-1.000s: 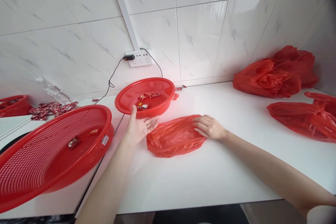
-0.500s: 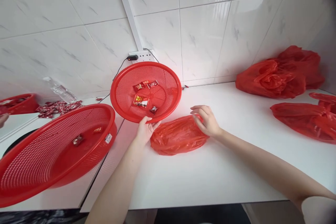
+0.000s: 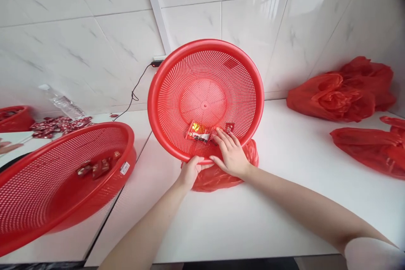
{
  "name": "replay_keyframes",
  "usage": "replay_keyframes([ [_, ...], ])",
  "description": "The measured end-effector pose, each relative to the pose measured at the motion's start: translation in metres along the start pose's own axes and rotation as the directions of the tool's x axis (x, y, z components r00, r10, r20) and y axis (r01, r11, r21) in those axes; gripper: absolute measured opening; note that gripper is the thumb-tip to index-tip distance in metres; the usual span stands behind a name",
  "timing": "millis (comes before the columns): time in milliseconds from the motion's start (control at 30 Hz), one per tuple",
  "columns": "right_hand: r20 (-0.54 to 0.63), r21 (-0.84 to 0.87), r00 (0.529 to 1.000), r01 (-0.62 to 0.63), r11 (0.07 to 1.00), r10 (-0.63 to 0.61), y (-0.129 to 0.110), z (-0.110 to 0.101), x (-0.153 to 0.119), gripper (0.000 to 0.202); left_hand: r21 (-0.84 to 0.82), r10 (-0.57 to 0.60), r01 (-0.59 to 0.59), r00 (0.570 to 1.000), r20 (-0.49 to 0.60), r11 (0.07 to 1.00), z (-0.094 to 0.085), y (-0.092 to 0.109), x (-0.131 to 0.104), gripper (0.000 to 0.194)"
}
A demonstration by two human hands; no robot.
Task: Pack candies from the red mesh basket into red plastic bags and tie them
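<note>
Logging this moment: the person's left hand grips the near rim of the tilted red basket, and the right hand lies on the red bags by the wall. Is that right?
Not quite: the right hand isn't on the red bags. The head view shows it reaching into the tilted red basket, fingers beside the wrapped packets. The left hand does grip the near rim.

Bright, cool, diffuse light fills the scene, leaving only soft shadows. On the right, the glossy white marbled tile wall [image 3: 247,21] throws back a barred patch of glare at its top, while the far right corner darkens to black. The round red perforated plastic basket [image 3: 204,86] in the middle has a paler, lit base. Wide-angle distortion stretches the large red perforated plastic basket [image 3: 41,181] at the near left; the clear plastic bottle [image 3: 68,105] beyond looks soft and hazy.
</note>
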State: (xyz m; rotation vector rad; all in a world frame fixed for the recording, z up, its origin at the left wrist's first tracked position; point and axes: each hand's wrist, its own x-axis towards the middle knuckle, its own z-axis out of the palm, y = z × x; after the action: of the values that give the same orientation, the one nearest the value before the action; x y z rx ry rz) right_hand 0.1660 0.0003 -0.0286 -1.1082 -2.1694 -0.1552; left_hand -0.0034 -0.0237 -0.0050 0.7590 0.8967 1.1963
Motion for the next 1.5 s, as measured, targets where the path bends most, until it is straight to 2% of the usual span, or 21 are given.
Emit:
replay_keyframes([
  [133,0.072,0.051,0.997,0.01,0.999,-0.013,0.003,-0.001,0.003,0.061,-0.011,0.0,0.0,1.0,-0.012,1.0,-0.002,-0.006,0.003,0.017],
  [233,0.073,0.185,0.995,0.051,0.981,-0.066,0.008,-0.001,0.003,0.057,-0.036,0.003,-0.003,1.0,-0.015,0.999,-0.003,-0.006,0.006,0.023],
  [367,0.066,0.396,0.997,0.006,0.918,-0.034,0.012,0.0,0.001,0.05,-0.055,0.026,-0.026,1.0,-0.002,0.998,-0.009,-0.004,0.011,0.034],
  [433,0.077,0.508,0.997,-0.053,0.86,0.016,0.013,0.0,0.002,0.047,-0.048,0.013,-0.013,1.0,0.0,0.999,-0.012,-0.003,0.013,0.033],
  [500,0.065,0.602,0.989,-0.146,0.785,0.134,0.014,-0.001,0.003,0.043,-0.044,0.003,-0.003,1.0,-0.008,0.999,-0.015,-0.002,0.015,0.032],
  [567,0.045,0.671,0.954,-0.248,0.699,0.296,0.016,-0.002,0.004,0.04,-0.046,0.015,-0.016,1.0,-0.015,0.999,-0.017,-0.002,0.016,0.031],
  [633,0.038,0.724,0.916,-0.301,0.621,0.4,0.015,-0.002,0.004,0.039,-0.046,0.041,-0.042,0.999,-0.024,0.998,-0.018,0.0,0.016,0.029],
  [767,0.084,0.802,0.918,-0.293,0.521,0.388,0.01,0.002,0.001,0.032,-0.054,0.106,-0.107,0.994,-0.033,0.993,-0.018,0.008,0.018,0.022],
  [800,0.085,0.794,0.926,-0.286,0.537,0.367,0.008,0.003,0.0,0.028,-0.065,0.133,-0.135,0.991,-0.034,0.989,-0.019,0.01,0.019,0.022],
  [867,0.049,0.721,0.955,-0.237,0.651,0.293,0.007,0.004,-0.001,0.021,-0.092,0.189,-0.193,0.981,-0.049,0.977,-0.022,0.016,0.02,0.022],
  [967,-0.058,0.477,0.988,-0.097,0.873,0.141,0.008,0.004,-0.001,0.022,-0.102,0.224,-0.232,0.971,-0.082,0.967,-0.025,0.023,0.02,0.019],
  [1033,-0.132,0.308,0.989,-0.02,0.951,0.063,0.011,0.002,-0.001,0.024,-0.096,0.227,-0.234,0.971,-0.08,0.968,-0.026,0.026,0.02,0.016],
  [1133,-0.189,0.124,0.979,0.1,0.987,-0.076,0.01,-0.003,-0.002,0.025,-0.082,0.183,-0.187,0.982,-0.048,0.979,-0.021,0.023,0.017,0.018],
  [1233,-0.118,-0.013,0.978,0.169,0.985,-0.17,0.001,-0.008,-0.003,0.035,-0.067,0.092,-0.093,0.996,-0.008,0.993,-0.011,0.015,0.011,0.026],
  [1400,0.052,-0.162,0.998,0.03,0.986,-0.022,-0.01,-0.008,-0.005,0.081,-0.038,0.017,-0.015,0.999,0.049,0.999,0.001,0.004,0.001,0.037],
  [1500,0.11,-0.12,0.994,0.036,0.992,-0.023,-0.006,-0.008,-0.004,0.079,-0.036,0.022,-0.02,0.999,0.038,0.999,0.001,0.005,0.001,0.04],
])
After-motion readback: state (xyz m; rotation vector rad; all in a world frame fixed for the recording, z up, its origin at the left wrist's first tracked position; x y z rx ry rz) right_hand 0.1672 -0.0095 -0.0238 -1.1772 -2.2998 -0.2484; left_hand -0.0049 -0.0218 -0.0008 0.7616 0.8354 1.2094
